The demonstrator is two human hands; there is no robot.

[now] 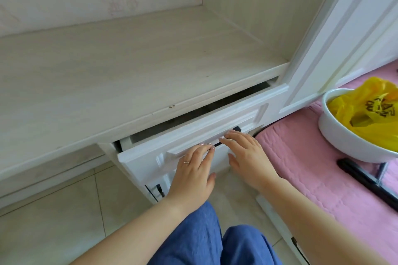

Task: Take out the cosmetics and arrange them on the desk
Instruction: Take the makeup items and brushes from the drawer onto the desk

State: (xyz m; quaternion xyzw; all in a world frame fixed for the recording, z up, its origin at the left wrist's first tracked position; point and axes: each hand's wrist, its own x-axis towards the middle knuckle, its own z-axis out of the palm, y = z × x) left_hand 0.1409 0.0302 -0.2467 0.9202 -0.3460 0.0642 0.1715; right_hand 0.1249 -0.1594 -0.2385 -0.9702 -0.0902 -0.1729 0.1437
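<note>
Drawer (pixel 193 133) under the worktop (pixel 129 66) is part-open; both hands, left hand (pixel 192 170) and right hand (pixel 247 155), are hooked on its dark handle (pixel 230 135). Cosmetics unseen, presumably inside. Stiff, light front; best pulled by handle.

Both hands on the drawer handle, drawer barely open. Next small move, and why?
Probably pull the drawer further out. Left hand and right hand sit on the dark handle, only a narrow gap shows, and no cosmetics are visible inside yet.
</note>
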